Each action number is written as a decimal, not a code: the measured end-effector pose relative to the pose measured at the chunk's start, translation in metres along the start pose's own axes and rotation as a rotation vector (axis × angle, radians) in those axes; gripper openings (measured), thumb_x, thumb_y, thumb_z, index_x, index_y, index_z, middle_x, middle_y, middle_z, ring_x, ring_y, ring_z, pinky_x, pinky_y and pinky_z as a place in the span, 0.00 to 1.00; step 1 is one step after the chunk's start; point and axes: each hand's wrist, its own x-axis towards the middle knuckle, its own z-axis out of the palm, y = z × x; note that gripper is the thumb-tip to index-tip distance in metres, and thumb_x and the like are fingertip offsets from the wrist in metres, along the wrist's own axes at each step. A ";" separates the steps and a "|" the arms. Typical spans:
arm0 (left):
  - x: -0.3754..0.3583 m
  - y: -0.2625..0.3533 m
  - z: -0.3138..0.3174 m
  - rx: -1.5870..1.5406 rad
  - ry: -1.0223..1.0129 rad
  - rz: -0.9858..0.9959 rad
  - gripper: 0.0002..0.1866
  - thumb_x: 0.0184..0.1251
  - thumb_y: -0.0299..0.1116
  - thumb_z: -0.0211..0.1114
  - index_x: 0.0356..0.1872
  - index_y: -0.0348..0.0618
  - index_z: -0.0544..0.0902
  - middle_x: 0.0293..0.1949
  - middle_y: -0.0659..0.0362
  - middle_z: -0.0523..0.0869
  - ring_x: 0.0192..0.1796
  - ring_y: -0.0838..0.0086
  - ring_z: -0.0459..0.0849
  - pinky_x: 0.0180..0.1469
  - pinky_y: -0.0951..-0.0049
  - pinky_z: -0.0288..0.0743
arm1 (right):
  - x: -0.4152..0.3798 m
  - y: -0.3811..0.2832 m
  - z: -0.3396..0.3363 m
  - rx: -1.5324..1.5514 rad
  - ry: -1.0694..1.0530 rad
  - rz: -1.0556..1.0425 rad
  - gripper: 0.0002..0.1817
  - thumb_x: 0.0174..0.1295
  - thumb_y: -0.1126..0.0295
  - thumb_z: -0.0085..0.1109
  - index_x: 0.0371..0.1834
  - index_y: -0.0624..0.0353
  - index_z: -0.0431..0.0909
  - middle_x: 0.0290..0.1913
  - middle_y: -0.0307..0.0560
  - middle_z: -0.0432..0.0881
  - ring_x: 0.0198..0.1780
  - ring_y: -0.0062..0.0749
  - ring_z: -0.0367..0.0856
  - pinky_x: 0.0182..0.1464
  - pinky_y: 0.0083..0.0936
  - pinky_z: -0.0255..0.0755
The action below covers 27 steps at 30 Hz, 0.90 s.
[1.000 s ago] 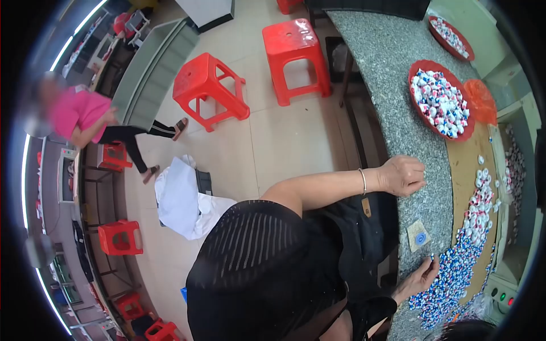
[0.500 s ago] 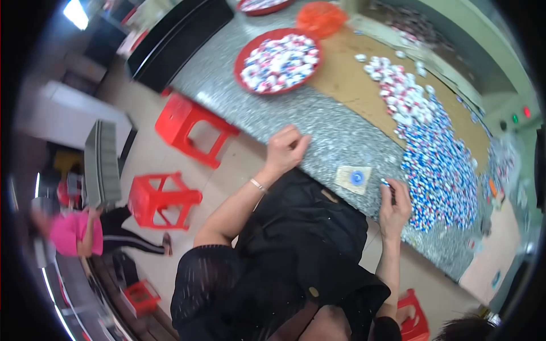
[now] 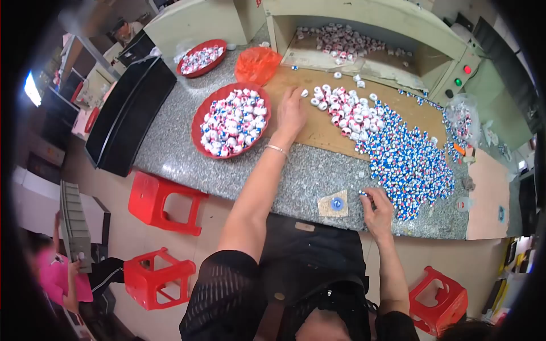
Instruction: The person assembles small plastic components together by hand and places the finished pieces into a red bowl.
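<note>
My left hand reaches over the brown board, fingers drawn together, with a small white ring-like piece at the fingertips. Right of it lies a heap of white and pink pieces, which look hollow. My right hand is closed in a pinch on a small blue and white piece at the counter's front. Beside that hand, a large spread of small blue and white pieces covers the counter. A round blue disc sits on a square beige pad between my arms.
A red basket full of white, pink and blue pieces stands left, with a second red basket behind. An orange plastic bag lies nearby. A box-like machine stands at the back. Red stools and a person in pink are left.
My left hand has moved from the counter's front edge forward to the white pieces on the board. My right hand stays near the pad. The view has turned and shows more of the machine.
</note>
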 end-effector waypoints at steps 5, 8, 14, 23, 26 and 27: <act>0.012 -0.043 0.051 0.185 -0.200 -0.044 0.20 0.49 0.17 0.60 0.47 0.39 0.83 0.49 0.49 0.84 0.54 0.51 0.79 0.58 0.56 0.72 | 0.003 -0.007 0.002 -0.039 0.030 0.081 0.07 0.57 0.81 0.62 0.39 0.65 0.80 0.35 0.49 0.81 0.32 0.32 0.80 0.36 0.24 0.74; 0.010 -0.057 0.062 0.084 -0.186 -0.051 0.17 0.49 0.18 0.59 0.42 0.39 0.85 0.45 0.46 0.84 0.50 0.52 0.81 0.56 0.56 0.73 | 0.003 0.003 0.001 -0.089 -0.011 0.109 0.06 0.59 0.81 0.61 0.40 0.66 0.80 0.34 0.48 0.80 0.33 0.29 0.79 0.36 0.22 0.72; 0.003 -0.053 0.065 0.138 -0.038 -0.073 0.12 0.53 0.20 0.60 0.41 0.40 0.82 0.47 0.47 0.80 0.52 0.53 0.79 0.57 0.57 0.73 | 0.003 0.013 0.005 -0.055 -0.061 0.167 0.06 0.63 0.79 0.59 0.41 0.67 0.80 0.36 0.44 0.80 0.34 0.24 0.76 0.37 0.19 0.70; -0.040 0.025 0.003 -0.309 -0.123 -0.064 0.15 0.61 0.24 0.60 0.50 0.39 0.77 0.44 0.46 0.77 0.47 0.49 0.78 0.49 0.55 0.74 | -0.001 0.006 0.003 -0.081 -0.045 0.114 0.07 0.65 0.77 0.57 0.43 0.68 0.79 0.38 0.44 0.80 0.36 0.24 0.75 0.38 0.20 0.69; -0.083 0.062 -0.049 -0.449 -0.216 -0.201 0.17 0.62 0.26 0.63 0.53 0.39 0.79 0.41 0.51 0.78 0.39 0.64 0.80 0.45 0.65 0.76 | 0.000 0.004 0.002 -0.104 -0.048 0.090 0.07 0.65 0.78 0.58 0.44 0.68 0.79 0.38 0.45 0.80 0.36 0.25 0.76 0.38 0.20 0.70; -0.096 0.072 -0.070 -0.482 -0.288 -0.277 0.18 0.62 0.27 0.64 0.54 0.40 0.79 0.41 0.53 0.79 0.38 0.68 0.80 0.45 0.67 0.76 | -0.001 0.006 0.003 -0.108 -0.060 0.067 0.07 0.65 0.78 0.58 0.44 0.68 0.79 0.39 0.45 0.80 0.37 0.26 0.76 0.39 0.20 0.70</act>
